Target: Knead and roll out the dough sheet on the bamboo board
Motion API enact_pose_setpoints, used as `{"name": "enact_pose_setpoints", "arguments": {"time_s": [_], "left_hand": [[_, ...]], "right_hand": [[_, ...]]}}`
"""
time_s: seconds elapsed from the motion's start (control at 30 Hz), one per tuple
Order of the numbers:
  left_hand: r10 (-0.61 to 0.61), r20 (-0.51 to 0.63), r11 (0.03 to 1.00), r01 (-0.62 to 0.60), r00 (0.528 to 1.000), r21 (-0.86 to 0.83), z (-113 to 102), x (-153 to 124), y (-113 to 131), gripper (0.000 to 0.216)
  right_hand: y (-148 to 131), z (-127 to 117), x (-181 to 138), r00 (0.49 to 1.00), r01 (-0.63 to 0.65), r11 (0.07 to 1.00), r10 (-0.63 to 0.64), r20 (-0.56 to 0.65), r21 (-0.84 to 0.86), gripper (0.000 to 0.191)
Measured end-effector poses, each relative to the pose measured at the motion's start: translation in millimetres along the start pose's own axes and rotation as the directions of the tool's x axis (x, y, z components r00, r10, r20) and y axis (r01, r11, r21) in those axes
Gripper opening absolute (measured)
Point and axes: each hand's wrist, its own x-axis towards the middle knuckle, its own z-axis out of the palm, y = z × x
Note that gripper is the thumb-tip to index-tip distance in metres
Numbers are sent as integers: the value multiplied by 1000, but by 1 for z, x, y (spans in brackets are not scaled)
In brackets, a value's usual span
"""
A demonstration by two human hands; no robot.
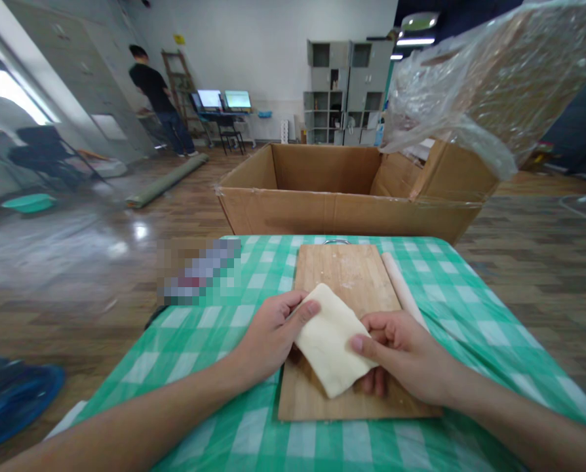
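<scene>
"green-and-white checked cloth [253, 288] lies under the wooden board [342, 265], and beyond the board a big cardboard box [347, 213] stands open."

"what are your hands up to?"

"they're apart, both on one thing: my left hand [276, 328] pinches the left edge of a pale dough sheet [332, 341], and my right hand [408, 351] grips its right edge, thumb on top."

"so where's the sheet?"

"tilted, up over the board, with a pale stick [402, 285] lying along the board's right side."
</scene>
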Motion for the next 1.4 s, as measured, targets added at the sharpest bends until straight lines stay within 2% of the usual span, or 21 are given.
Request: {"name": "enact_pose_setpoints", "arguments": {"time_s": [0.17, 0.33, 0.47, 0.6, 0.73, 0.9, 1.2, 1.4], "left_hand": [[19, 10, 1000, -19, 1000, -4, -4, 2, -2, 40], [18, 69, 1000, -17, 997, -19, -3, 0, -2, 38], [37, 90, 998, -33, 995, -46, 0, -4, 0, 36], [91, 76, 996, -88, 993, -33, 1, -5, 1, 34], [92, 84, 994, -96, 992, 45, 4, -7, 1, 34], [98, 123, 992, -107, 988, 69, 9, -10, 0, 28], [147, 13, 988, -148, 989, 50, 15, -7, 6, 25], [145, 47, 988, -147, 988, 38, 13, -8, 4, 28]], "right_hand": [[-1, -1, 1, 1000, -9, 999, 8, 12, 49, 57], [-2, -1, 1, 999, -10, 1000, 10, 52, -2, 51], [-5, -2, -2, 996, 74, 996, -72, 59, -43, 44], [-5, -1, -3, 994, 105, 991, -102, 45, -79, 41], [-2, 3, -1, 993, 121, 991, -120, 23, -64, 38], [-1, 6, 1, 987, 132, 968, -150, -67, -212, 44], [0, 6, -1, 981, 150, 939, -181, -75, -309, 42], [0, 8, 0, 983, 140, 936, -171, -70, -323, 39]]}}
